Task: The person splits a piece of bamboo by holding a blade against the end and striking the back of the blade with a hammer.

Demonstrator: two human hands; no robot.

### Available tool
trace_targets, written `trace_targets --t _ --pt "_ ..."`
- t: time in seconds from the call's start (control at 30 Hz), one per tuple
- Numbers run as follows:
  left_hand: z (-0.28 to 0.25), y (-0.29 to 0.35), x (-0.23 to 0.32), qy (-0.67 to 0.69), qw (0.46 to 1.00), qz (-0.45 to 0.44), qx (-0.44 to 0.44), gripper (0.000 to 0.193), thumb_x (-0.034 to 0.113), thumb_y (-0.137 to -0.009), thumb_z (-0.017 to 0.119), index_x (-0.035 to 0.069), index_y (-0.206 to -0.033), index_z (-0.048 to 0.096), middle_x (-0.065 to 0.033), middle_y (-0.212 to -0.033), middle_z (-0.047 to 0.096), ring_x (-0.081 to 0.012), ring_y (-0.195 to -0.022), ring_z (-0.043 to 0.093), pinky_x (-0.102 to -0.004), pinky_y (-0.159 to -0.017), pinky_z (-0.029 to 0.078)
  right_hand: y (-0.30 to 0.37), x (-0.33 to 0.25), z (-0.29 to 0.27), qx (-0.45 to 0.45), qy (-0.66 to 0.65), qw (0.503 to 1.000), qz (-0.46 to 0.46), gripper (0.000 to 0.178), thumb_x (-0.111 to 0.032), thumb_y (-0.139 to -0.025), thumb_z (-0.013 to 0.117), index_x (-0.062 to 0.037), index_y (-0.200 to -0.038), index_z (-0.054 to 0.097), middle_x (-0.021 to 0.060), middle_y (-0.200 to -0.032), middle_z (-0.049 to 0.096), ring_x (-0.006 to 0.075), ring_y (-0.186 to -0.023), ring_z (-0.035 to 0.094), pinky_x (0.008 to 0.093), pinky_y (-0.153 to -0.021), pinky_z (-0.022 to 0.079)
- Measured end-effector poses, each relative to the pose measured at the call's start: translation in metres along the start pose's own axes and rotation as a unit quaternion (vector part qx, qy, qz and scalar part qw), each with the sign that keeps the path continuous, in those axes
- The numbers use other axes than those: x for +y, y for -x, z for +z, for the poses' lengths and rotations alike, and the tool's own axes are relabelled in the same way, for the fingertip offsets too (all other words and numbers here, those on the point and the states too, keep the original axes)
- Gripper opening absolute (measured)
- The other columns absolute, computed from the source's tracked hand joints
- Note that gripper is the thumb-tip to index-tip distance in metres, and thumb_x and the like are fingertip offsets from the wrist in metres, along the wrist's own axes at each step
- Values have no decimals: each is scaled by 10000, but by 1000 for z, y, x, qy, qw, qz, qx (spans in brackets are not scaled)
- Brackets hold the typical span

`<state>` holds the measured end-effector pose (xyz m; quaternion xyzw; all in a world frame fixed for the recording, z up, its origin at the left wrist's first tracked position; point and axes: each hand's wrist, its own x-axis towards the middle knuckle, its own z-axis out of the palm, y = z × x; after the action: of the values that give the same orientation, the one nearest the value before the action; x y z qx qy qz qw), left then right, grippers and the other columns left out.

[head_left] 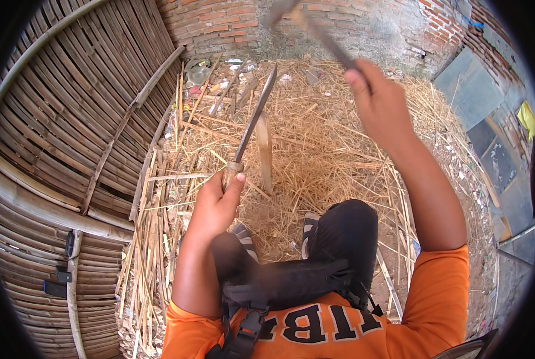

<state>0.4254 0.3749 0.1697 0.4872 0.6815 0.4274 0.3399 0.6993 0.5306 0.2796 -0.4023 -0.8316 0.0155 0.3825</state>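
Head view: the left hand (213, 206) has its fingers clamped round the wooden handle of a long knife (257, 118), whose blade slants up and away beyond the thumb. The right hand (382, 102), well apart and farther forward, has its fingers clamped round the shaft of a hammer-like tool (334, 46); its blurred head lies up and left of those fingers. Just ahead and right of the left fingers stands an upright wooden piece (266, 158), close by the blade; whether they touch, I cannot tell. To work well here, I'd grip the handle firmly, hold the blade's angle steady, and give the raised tool a path clear of the left fingers.
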Motion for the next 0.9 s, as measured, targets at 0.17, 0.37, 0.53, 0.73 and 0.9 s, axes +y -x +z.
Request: trace_targets --t 0.17,0.37,0.53,0.73,0.9 --pt "4 0 11 8 1000 -21 -7 411 420 -1040 609 18 -978 553 7 -650 521 -77 -512 515 -264 -463 439 4 15 10 -87 130 987 -32 472 -496 -1073 442 -76 -1199 617 61 -636 603 170 -520 580 350 -446 450" --pt "6 1 -3 8 1000 -10 -3 390 401 -1042 607 23 -961 560 14 -666 526 -73 -518 507 -263 -472 446 -9 4 -9 82 -55 995 19 492 -495 -1088 431 -56 -1200 624 76 -658 628 174 -531 591 350 -470 465" --pt "10 2 0 15 1000 12 8 395 380 -1029 629 -14 -1004 619 -12 -657 549 -98 -575 499 -305 -536 436 17 14 20 -101 80 992 -18 466 -475 -1081 465 -56 -1195 635 101 -704 669 242 -606 656 425 -576 517" --pt "6 7 -9 -5 1000 21 -1 379 381 -1045 599 3 -1026 587 5 -681 544 -76 -544 528 -268 -500 479 -7 4 -11 77 -58 995 23 498 -488 -1074 481 -47 -1241 643 43 -659 607 157 -539 579 326 -478 433" --pt "8 4 -10 -9 999 36 0 394 390 -1042 601 -4 -1048 590 0 -684 551 -81 -547 537 -272 -503 484 23 28 21 -6 40 999 -14 465 -463 -1076 486 -63 -1264 631 49 -661 613 157 -533 578 330 -482 452"
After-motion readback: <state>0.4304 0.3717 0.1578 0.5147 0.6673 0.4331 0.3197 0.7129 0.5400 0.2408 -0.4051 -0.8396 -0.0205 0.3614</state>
